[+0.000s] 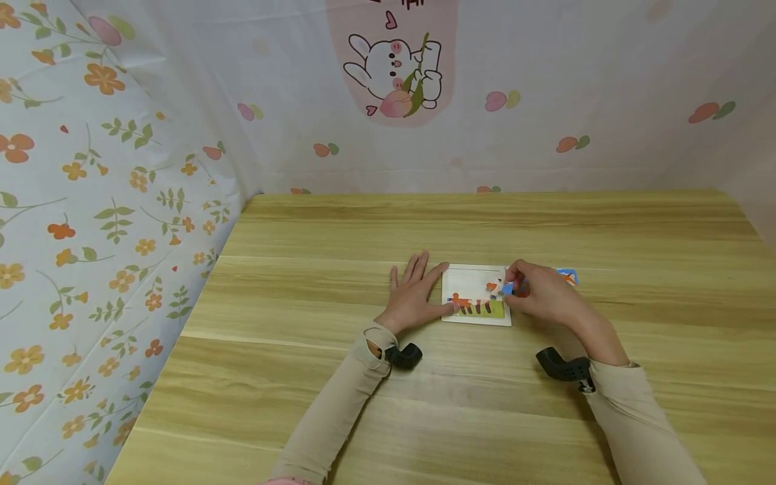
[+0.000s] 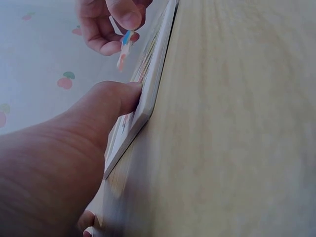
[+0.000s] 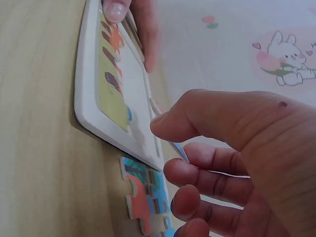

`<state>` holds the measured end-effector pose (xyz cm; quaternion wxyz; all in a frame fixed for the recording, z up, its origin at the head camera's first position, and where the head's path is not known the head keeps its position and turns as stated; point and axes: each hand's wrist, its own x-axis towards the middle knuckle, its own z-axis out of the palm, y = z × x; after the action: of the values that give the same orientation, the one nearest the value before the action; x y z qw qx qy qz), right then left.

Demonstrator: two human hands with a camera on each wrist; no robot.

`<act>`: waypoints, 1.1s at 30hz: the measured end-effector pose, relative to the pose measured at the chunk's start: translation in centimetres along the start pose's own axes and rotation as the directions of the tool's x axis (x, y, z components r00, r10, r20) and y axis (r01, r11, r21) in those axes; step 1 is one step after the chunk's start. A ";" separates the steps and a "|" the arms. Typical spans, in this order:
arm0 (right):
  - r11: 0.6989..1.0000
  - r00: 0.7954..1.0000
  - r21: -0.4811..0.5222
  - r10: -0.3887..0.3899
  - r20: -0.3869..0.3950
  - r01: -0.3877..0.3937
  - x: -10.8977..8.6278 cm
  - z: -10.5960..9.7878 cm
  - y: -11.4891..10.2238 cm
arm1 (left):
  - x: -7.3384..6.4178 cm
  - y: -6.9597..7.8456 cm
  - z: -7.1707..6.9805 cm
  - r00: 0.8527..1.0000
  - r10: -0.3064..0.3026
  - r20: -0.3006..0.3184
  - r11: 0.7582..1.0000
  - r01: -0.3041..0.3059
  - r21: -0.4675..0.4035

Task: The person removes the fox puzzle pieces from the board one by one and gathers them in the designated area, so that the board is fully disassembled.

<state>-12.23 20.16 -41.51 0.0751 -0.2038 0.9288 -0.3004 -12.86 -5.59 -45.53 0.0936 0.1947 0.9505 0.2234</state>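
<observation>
A white-framed jigsaw puzzle tray (image 1: 479, 322) lies on the table. Along its near side sits a strip of fitted pieces (image 3: 112, 94), green with dark stripes and some orange. My left hand (image 1: 415, 300) lies at the tray's left side with fingers spread, its thumb pressing on the lower left corner. Over the tray's right side, my right hand (image 1: 545, 293) pinches a blue, white and orange puzzle piece (image 2: 126, 45) between thumb and fingers. In the left wrist view this piece tilts above the tray. Most of it is hidden behind the thumb in the right wrist view.
Loose puzzle pieces (image 3: 143, 200) in blue and orange lie on the table just right of the tray, partly behind my right hand in the head view. The wooden table (image 1: 315, 289) ends at a printed white curtain (image 1: 273, 148) behind and to the left.
</observation>
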 end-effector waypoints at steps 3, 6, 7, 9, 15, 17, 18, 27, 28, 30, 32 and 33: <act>1.000 1.000 0.015 0.009 -0.003 -0.009 -0.3 -0.5 0.1 | 0.0 0.0 0.0 1.000 -0.001 0.000 1.000 0.001 -0.001; 0.999 0.999 0.019 0.041 -0.005 -0.041 -0.7 -1.2 0.4 | 0.0 0.0 0.0 1.000 0.002 -0.003 1.000 -0.002 0.002; 0.998 0.998 0.026 0.057 -0.001 -0.057 -0.8 -1.5 0.6 | 0.0 0.0 0.0 1.000 0.003 -0.003 1.000 -0.003 0.002; 0.996 0.997 0.036 0.083 0.006 -0.083 -1.0 -2.0 1.0 | 0.0 0.0 0.0 1.000 0.004 -0.003 1.000 -0.004 0.004; 0.990 0.991 0.032 0.135 -0.008 -0.135 -1.8 -3.4 2.1 | 0.0 0.0 0.0 1.000 0.009 -0.005 1.000 -0.009 0.000; 0.989 0.989 0.023 0.146 -0.019 -0.146 -2.0 -3.7 2.5 | 0.0 0.0 -0.1 1.000 0.011 -0.005 1.000 -0.011 -0.004; 0.988 0.988 0.023 0.152 -0.022 -0.152 -2.2 -3.9 2.6 | -0.1 0.0 -0.1 1.000 0.013 -0.006 1.000 -0.013 -0.006; 0.983 0.983 0.025 0.181 -0.019 -0.181 -3.3 -5.4 4.1 | -0.2 0.1 -0.2 1.000 0.014 0.000 1.000 -0.014 -0.008; 0.983 0.983 0.023 0.182 -0.017 -0.181 -3.4 -5.5 4.3 | -0.2 0.1 -0.2 1.000 0.016 -0.003 1.000 -0.016 -0.006; 0.984 0.984 0.019 0.179 -0.015 -0.179 -3.6 -5.7 4.5 | -0.1 0.0 -0.2 1.000 0.021 -0.010 1.000 -0.021 -0.002; 0.985 0.985 0.011 0.174 -0.011 -0.174 -3.7 -5.8 4.8 | -0.1 0.0 -0.1 1.000 0.025 -0.016 1.000 -0.025 -0.001; 0.985 0.985 0.009 0.174 -0.004 -0.174 -3.8 -5.9 4.9 | -0.1 -0.1 -0.1 0.999 0.026 -0.019 1.000 -0.026 0.001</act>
<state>-11.96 28.49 -39.54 0.0997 -0.1208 0.9419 -0.2970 -12.83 -5.72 -45.48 0.0817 0.2049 0.9489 0.2259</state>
